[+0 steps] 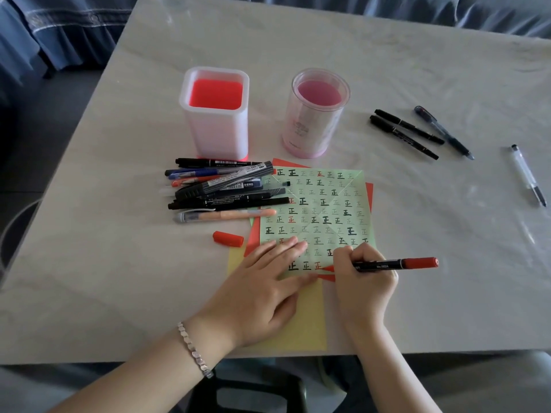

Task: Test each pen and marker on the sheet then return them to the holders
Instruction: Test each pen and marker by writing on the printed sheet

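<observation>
Near the table front edge: right hand grips red marker, tip on green sheet; left hand flat, pressing sheet. Pen pile overlaps sheet's left edge; white holder and pink holder just behind.

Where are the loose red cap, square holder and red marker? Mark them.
red cap (228,239), head view, cap's middle.
square holder (216,132), head view, front wall.
red marker (387,264), head view, black barrel.
</observation>
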The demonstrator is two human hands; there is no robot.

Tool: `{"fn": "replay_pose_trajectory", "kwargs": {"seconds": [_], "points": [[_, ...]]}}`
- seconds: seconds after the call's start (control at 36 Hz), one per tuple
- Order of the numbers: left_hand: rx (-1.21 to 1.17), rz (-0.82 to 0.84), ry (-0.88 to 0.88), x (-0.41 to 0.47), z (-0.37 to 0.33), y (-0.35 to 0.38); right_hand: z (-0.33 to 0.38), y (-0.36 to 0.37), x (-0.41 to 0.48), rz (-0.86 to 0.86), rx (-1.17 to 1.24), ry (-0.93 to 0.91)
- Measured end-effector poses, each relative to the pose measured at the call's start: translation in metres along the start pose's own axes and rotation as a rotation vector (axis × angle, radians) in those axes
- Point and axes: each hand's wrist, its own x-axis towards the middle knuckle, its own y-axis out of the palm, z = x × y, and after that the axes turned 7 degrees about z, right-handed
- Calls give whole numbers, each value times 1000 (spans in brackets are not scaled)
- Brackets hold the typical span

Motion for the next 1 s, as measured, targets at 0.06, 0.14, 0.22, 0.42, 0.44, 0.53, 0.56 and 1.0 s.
{"fn": "replay_pose_trajectory", "kwargs": {"seconds": [0.06, 0.14, 0.22, 0.42, 0.44, 0.53, 0.56, 1.0], "points": [[3, -5, 7, 0, 0, 0, 2, -1, 0, -30, 60, 19], [10, -1, 10, -1, 0, 0, 3, -4, 2, -82, 106, 52], [-4, -20, 18, -3, 2, -1, 6, -8, 4, -106, 149, 109], [82, -296, -217, -12, 12, -21, 16, -32, 12, -22, 114, 141], [109, -309, -254, -14, 16, -25, 19, -35, 13, 4, 109, 143], [185, -290, -301, -22, 30, -31, 24, -44, 16, 80, 90, 145], [192, -282, -312, -24, 34, -32, 24, -46, 17, 100, 85, 151], [-573, -265, -398, -8, -9, -48, 67, -60, 7, 315, 410, 256]]}}
